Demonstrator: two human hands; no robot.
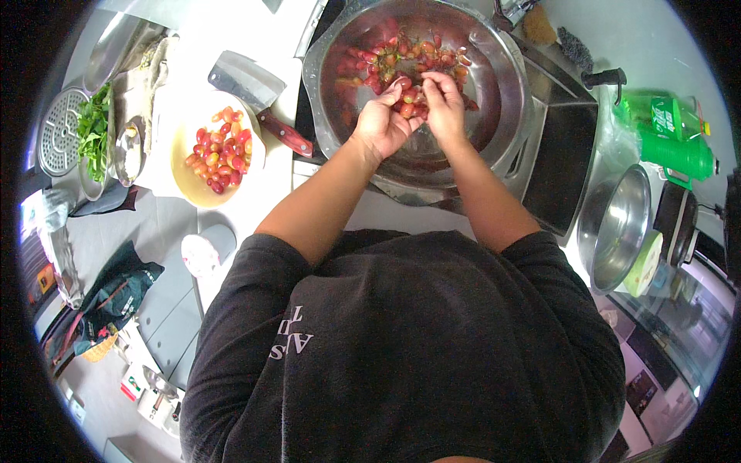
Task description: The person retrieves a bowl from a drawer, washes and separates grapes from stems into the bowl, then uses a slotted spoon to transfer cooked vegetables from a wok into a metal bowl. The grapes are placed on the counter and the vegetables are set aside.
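Observation:
A large metal basin (509, 116) with water and many red grapes (382, 55) stands before me at the top. Over it, my left hand (385, 118) is turned palm up and holds several red grapes (408, 109). My right hand (446, 107) is right beside it, its thumb and fingertips bent at the grapes; whether they pinch one is not clear. To the left, a pale yellow bowl (185, 179) holds loose red and orange grapes (217, 153).
A cleaver (246, 78) with a wooden handle lies between bowl and basin. Green leaves (94, 130) and a perforated steel plate (58, 132) are at far left. A steel bowl (622, 231), cut melon (644, 266) and green bottle (666, 116) stand at right.

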